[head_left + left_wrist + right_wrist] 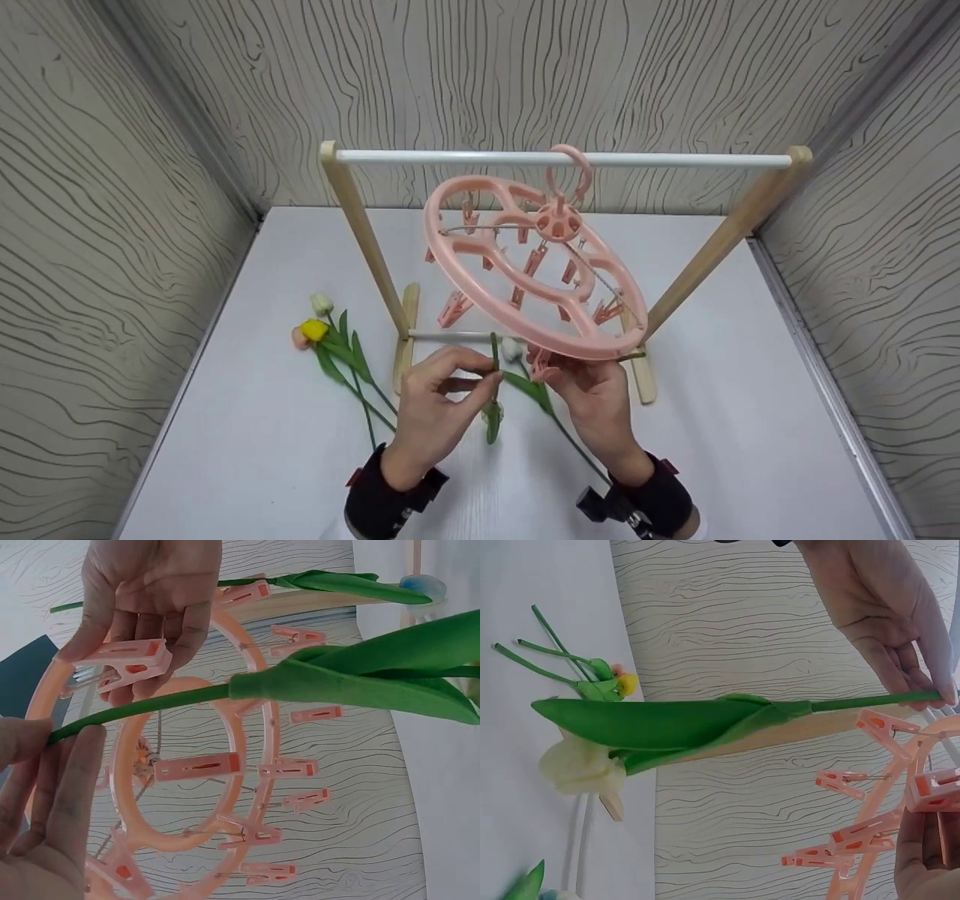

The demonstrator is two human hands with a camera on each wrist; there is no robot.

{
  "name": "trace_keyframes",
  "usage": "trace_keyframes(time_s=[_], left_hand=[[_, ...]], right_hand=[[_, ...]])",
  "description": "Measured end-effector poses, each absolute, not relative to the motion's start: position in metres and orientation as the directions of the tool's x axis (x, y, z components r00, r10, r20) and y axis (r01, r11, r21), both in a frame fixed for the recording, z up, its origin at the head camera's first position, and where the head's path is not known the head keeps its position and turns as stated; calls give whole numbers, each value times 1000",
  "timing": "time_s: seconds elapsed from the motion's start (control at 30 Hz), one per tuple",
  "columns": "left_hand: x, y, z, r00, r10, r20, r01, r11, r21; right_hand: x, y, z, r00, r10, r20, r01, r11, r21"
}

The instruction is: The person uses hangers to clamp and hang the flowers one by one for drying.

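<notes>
My left hand (442, 401) pinches the green stem of an artificial tulip (585, 765) near its end. The tulip hangs head down, its white bloom clear in the right wrist view. Beside it, my right hand (596, 401) holds a pink clothes peg (541, 366) at the front rim of a round pink peg hanger (517, 319), with the thumb on the peg. The hanger tilts down towards me, and the stem is apart from the peg. Another tulip (337, 585) passes behind the right hand; how it is held is hidden.
A wooden rack with a white top bar (450, 157) carries the hanger by its hook (589, 176). Several pegs dangle around the rings. On the white table (247, 420), left of the rack, lie several tulips (315, 330) in yellow, white and peach.
</notes>
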State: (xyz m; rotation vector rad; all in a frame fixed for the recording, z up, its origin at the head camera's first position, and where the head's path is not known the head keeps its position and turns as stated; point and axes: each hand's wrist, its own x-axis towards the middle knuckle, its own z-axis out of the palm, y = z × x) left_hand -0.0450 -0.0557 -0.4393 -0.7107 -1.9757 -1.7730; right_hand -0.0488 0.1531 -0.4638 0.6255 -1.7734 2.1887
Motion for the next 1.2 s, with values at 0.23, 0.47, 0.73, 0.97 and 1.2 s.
trace_keyframes(time_s=[0.23, 0.47, 0.73, 0.97, 1.2], left_hand=[[-52, -46, -430, -773, 119, 623, 632, 51, 774], [-57, -38, -425, -748, 128, 652, 659, 20, 752], [-57, -32, -424, -771, 121, 626, 629, -9, 777], [-57, -26, -424, -766, 121, 631, 634, -15, 773], [-57, -23, -425, -771, 124, 625, 628, -19, 778]], right_hand=[[-47, 152, -461, -892, -65, 447, -424, -222, -878], [-47, 150, -459, -897, -58, 439, -410, -261, -874], [-46, 149, -459, -896, -48, 442, -413, -279, -867], [-46, 148, -459, -899, -24, 437, -416, -267, -869], [-45, 149, -460, -898, -6, 441, -426, -243, -871]])
